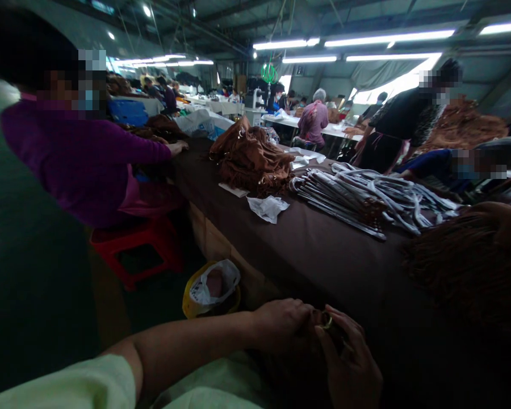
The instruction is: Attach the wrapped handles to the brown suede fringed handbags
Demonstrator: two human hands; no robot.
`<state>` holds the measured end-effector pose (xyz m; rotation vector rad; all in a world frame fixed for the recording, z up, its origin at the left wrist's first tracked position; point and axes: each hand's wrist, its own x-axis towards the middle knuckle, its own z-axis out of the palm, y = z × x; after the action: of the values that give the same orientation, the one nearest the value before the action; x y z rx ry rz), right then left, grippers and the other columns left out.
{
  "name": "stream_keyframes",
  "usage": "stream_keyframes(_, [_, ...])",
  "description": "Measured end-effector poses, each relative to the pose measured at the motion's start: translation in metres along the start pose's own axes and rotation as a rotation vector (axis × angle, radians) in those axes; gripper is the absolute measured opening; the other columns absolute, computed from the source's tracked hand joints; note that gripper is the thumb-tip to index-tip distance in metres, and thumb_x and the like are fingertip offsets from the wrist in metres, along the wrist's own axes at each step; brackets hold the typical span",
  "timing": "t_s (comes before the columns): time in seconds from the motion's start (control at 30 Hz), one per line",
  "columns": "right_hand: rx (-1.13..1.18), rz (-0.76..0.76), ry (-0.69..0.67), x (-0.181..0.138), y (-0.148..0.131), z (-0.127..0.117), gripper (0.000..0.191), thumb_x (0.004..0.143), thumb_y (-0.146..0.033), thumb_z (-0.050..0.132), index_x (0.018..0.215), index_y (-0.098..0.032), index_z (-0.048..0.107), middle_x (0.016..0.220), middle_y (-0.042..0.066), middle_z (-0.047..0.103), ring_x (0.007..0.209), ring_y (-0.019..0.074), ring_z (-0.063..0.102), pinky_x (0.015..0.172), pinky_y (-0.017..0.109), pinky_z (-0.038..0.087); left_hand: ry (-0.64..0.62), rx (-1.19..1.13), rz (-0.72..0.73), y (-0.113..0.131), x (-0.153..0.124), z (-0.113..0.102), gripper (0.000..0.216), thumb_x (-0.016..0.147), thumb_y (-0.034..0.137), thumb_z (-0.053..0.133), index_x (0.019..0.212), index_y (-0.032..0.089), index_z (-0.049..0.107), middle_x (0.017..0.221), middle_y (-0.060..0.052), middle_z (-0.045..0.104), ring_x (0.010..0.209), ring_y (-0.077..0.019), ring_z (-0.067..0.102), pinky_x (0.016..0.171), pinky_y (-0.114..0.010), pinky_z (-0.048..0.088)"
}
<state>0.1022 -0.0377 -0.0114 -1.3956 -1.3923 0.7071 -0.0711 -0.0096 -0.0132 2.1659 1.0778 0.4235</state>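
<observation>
My left hand is curled, knuckles up, grasping a dark brown piece. My right hand angles upward opposite, thumb and forefinger pinching a gold ring at that piece. The table has its edge left of the grip; room extends ahead to the bundled straps.

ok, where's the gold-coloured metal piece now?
Head view, bottom, right of centre: the gold-coloured metal piece is between thumb and forefinger of the right hand, with the left hand just to its left.
</observation>
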Motion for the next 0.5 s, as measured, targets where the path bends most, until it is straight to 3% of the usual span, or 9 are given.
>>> stream_keyframes(0.07, [0.011,0.079,-0.037,0.002,0.004,-0.001,0.034,0.068,-0.043,0.074,0.097,-0.026,0.069,0.11,0.005,0.069,0.097,0.0255,0.065,0.085,0.037,0.052,0.042,-0.095,0.018,0.0,-0.002,-0.005,0.054,0.076,0.043,0.068,0.12,0.018,0.05,0.113,-0.009,0.058,0.104,-0.0228,0.056,0.09,-0.034,0.046])
stream_keyframes(0.17, [0.039,0.121,-0.091,0.009,0.011,-0.008,0.035,0.066,-0.041,0.076,0.097,-0.026,0.07,0.107,0.004,0.071,0.096,0.0253,0.067,0.083,0.034,0.055,0.229,-0.279,0.111,0.003,-0.003,-0.009,0.07,0.074,0.046,0.071,0.132,0.018,0.044,0.129,-0.011,0.051,0.12,-0.0235,0.047,0.1,-0.036,0.04])
stream_keyframes(0.23, [0.054,0.092,-0.165,0.014,0.012,-0.014,0.033,0.065,-0.039,0.076,0.095,-0.027,0.071,0.106,0.003,0.072,0.096,0.0254,0.067,0.084,0.033,0.055,0.32,-0.35,0.143,0.007,-0.003,-0.007,0.064,0.08,0.044,0.066,0.134,0.018,0.044,0.13,-0.011,0.051,0.121,-0.0218,0.047,0.103,-0.035,0.037])
stream_keyframes(0.33, [0.077,0.024,-0.277,0.022,0.009,-0.021,0.028,0.068,-0.037,0.075,0.095,-0.028,0.073,0.109,0.003,0.071,0.099,0.0258,0.066,0.085,0.034,0.056,0.356,-0.335,0.1,0.012,0.0,0.0,0.048,0.087,0.042,0.058,0.128,0.018,0.051,0.122,-0.009,0.059,0.113,-0.0208,0.053,0.1,-0.034,0.04])
stream_keyframes(0.5, [0.019,-0.054,-0.276,0.031,-0.002,-0.021,0.021,0.069,-0.038,0.074,0.088,-0.029,0.076,0.1,0.004,0.073,0.092,0.0258,0.068,0.083,0.036,0.057,0.4,-0.231,0.137,0.011,0.003,0.01,0.04,0.091,0.035,0.049,0.126,0.016,0.051,0.116,-0.012,0.061,0.105,-0.0218,0.057,0.095,-0.035,0.043])
